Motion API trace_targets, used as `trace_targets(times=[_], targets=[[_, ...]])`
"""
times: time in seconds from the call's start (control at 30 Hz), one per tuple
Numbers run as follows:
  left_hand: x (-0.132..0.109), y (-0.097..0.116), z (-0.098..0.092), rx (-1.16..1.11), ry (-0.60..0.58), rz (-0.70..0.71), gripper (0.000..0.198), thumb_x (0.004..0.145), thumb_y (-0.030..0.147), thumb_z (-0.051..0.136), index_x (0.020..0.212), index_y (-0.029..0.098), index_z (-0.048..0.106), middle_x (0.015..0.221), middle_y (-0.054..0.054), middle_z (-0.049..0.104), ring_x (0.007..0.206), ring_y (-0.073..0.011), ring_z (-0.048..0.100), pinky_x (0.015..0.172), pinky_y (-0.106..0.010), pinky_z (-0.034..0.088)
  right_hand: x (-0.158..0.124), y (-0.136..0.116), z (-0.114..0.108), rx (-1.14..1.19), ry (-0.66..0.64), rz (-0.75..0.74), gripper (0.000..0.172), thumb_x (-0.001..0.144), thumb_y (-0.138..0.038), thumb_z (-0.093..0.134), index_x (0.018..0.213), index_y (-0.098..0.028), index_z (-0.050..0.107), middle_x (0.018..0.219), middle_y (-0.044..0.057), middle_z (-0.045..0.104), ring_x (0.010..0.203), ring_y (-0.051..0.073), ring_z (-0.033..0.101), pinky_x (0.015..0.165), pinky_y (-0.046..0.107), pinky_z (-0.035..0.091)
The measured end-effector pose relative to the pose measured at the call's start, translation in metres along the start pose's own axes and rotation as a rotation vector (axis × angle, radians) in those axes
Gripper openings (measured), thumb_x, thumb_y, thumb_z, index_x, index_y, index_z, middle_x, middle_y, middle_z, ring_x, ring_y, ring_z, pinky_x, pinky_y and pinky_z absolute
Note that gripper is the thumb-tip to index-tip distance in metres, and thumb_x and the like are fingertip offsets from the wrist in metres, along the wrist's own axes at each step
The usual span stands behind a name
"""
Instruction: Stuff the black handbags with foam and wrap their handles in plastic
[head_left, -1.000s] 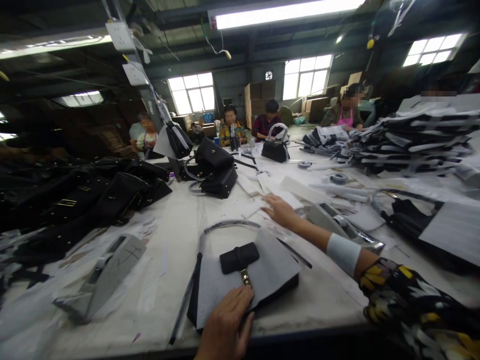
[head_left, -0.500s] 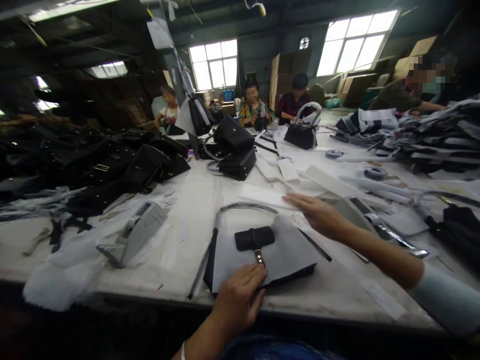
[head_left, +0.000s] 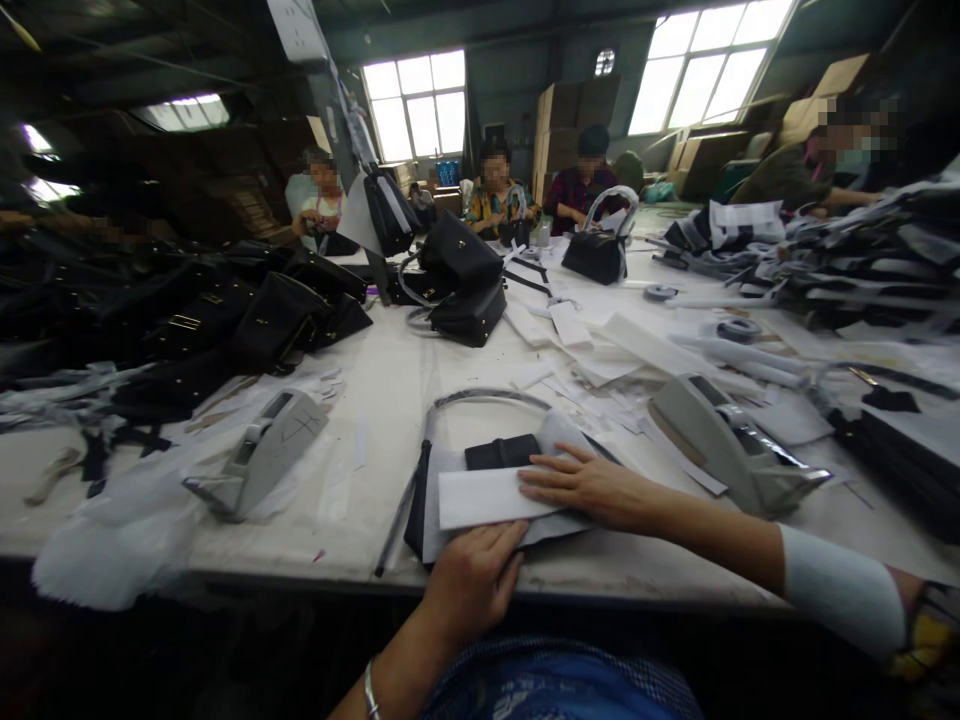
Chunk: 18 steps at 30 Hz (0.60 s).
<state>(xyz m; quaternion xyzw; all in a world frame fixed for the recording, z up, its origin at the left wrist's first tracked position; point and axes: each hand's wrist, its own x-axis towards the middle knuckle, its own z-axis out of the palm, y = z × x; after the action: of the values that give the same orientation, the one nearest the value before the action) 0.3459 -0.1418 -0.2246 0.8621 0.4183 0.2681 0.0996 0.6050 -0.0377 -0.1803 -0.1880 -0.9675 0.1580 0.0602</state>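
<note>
A black handbag (head_left: pixel 501 452) wrapped in grey sheet lies flat at the near edge of the table (head_left: pixel 390 390), its grey-wrapped handle (head_left: pixel 487 400) arching away from me. A white paper strip (head_left: pixel 480 497) lies across the bag's front. My right hand (head_left: pixel 585 487) rests flat on the strip's right end, fingers stretched out. My left hand (head_left: pixel 474 580) presses on the bag's near edge just below the strip, fingers bent down on it.
A grey tape dispenser (head_left: pixel 262 455) sits left of the bag, another (head_left: pixel 731 445) to the right. Black handbags (head_left: pixel 247 320) pile up at the left, more (head_left: pixel 465 290) at mid-table. Stacked wrapped pieces (head_left: pixel 862 260) fill the right. Several people sit at the far end.
My right hand pulled back from the paper pieces farther out and brought a white strip onto the bag, covering the clasp. My left hand stayed on the bag's near edge.
</note>
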Motion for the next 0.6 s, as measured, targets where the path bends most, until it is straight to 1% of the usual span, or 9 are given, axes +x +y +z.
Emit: trace_targets(times=[0.07, 0.13, 0.27, 0.3, 0.37, 0.43, 0.47, 0.53, 0.6], targets=[[-0.002, 0.002, 0.0, 0.019, 0.013, 0.043, 0.041, 0.092, 0.018, 0.052, 0.133, 0.016, 0.056, 0.122, -0.009, 0.07, 0.106, -0.0218, 0.068, 0.093, -0.036, 0.058, -0.001, -0.001, 0.002, -0.006, 0.01, -0.003, 0.071, 0.092, -0.009, 0.053, 0.151, -0.039, 0.031, 0.155, 0.0, 0.041, 0.145, 0.026, 0.031, 0.12, 0.056, 0.014], [-0.001, 0.009, -0.005, 0.049, 0.058, 0.083, 0.036, 0.092, 0.018, 0.052, 0.128, 0.015, 0.059, 0.119, -0.01, 0.071, 0.105, -0.0228, 0.068, 0.091, -0.037, 0.058, -0.001, -0.001, 0.003, -0.02, 0.008, -0.006, 0.07, 0.092, -0.009, 0.052, 0.151, -0.04, 0.031, 0.155, 0.001, 0.039, 0.145, 0.026, 0.031, 0.12, 0.057, 0.015], [0.014, 0.028, -0.026, 0.139, 0.216, 0.091, 0.026, 0.095, 0.021, 0.051, 0.116, 0.016, 0.065, 0.099, -0.007, 0.076, 0.086, -0.02, 0.072, 0.078, -0.032, 0.061, -0.003, -0.001, 0.003, -0.048, -0.005, -0.018, 0.072, 0.091, -0.009, 0.053, 0.152, -0.04, 0.03, 0.155, 0.002, 0.04, 0.143, 0.028, 0.035, 0.117, 0.059, 0.019], [0.02, 0.031, -0.03, 0.172, 0.228, 0.087, 0.027, 0.095, 0.023, 0.052, 0.119, 0.017, 0.064, 0.101, -0.007, 0.076, 0.087, -0.0201, 0.072, 0.078, -0.032, 0.061, -0.003, -0.001, 0.003, -0.053, 0.005, -0.022, 0.07, 0.092, -0.011, 0.053, 0.152, -0.039, 0.031, 0.154, 0.002, 0.041, 0.142, 0.028, 0.036, 0.117, 0.059, 0.02], [0.029, 0.031, -0.033, 0.259, 0.201, 0.094, 0.038, 0.096, 0.032, 0.053, 0.13, 0.017, 0.058, 0.119, -0.011, 0.071, 0.104, -0.0246, 0.069, 0.087, -0.038, 0.059, -0.003, -0.001, 0.004, -0.059, 0.035, -0.025, 0.065, 0.093, -0.014, 0.054, 0.15, -0.038, 0.035, 0.153, 0.004, 0.044, 0.141, 0.028, 0.039, 0.116, 0.06, 0.022], [0.033, 0.023, -0.025, 0.357, 0.143, 0.112, 0.055, 0.094, 0.044, 0.054, 0.14, 0.015, 0.049, 0.136, -0.016, 0.06, 0.123, -0.0311, 0.059, 0.096, -0.047, 0.054, -0.003, -0.001, 0.006, -0.063, 0.053, -0.015, 0.062, 0.094, -0.016, 0.053, 0.15, -0.037, 0.037, 0.152, 0.006, 0.045, 0.14, 0.028, 0.04, 0.115, 0.06, 0.022], [0.032, 0.017, -0.017, 0.405, 0.122, 0.126, 0.062, 0.092, 0.048, 0.055, 0.144, 0.014, 0.045, 0.141, -0.017, 0.055, 0.128, -0.033, 0.054, 0.098, -0.049, 0.053, -0.003, -0.001, 0.007, -0.059, 0.053, -0.006, 0.062, 0.094, -0.016, 0.053, 0.15, -0.036, 0.037, 0.151, 0.006, 0.045, 0.14, 0.028, 0.04, 0.115, 0.061, 0.022], [0.025, 0.005, 0.0, 0.496, 0.103, 0.147, 0.069, 0.091, 0.048, 0.056, 0.148, 0.013, 0.039, 0.147, -0.018, 0.049, 0.133, -0.0337, 0.049, 0.1, -0.049, 0.052, -0.002, 0.0, 0.009, -0.029, 0.042, 0.014, 0.064, 0.091, -0.014, 0.054, 0.149, -0.036, 0.039, 0.151, 0.006, 0.045, 0.139, 0.03, 0.041, 0.115, 0.062, 0.022], [0.016, -0.005, 0.016, 0.571, 0.108, 0.152, 0.069, 0.093, 0.042, 0.055, 0.15, 0.012, 0.034, 0.15, -0.018, 0.044, 0.137, -0.0324, 0.045, 0.102, -0.046, 0.05, -0.002, 0.001, 0.006, 0.041, 0.028, 0.035, 0.071, 0.084, -0.009, 0.056, 0.148, -0.036, 0.041, 0.151, 0.004, 0.045, 0.14, 0.03, 0.04, 0.116, 0.06, 0.021]])
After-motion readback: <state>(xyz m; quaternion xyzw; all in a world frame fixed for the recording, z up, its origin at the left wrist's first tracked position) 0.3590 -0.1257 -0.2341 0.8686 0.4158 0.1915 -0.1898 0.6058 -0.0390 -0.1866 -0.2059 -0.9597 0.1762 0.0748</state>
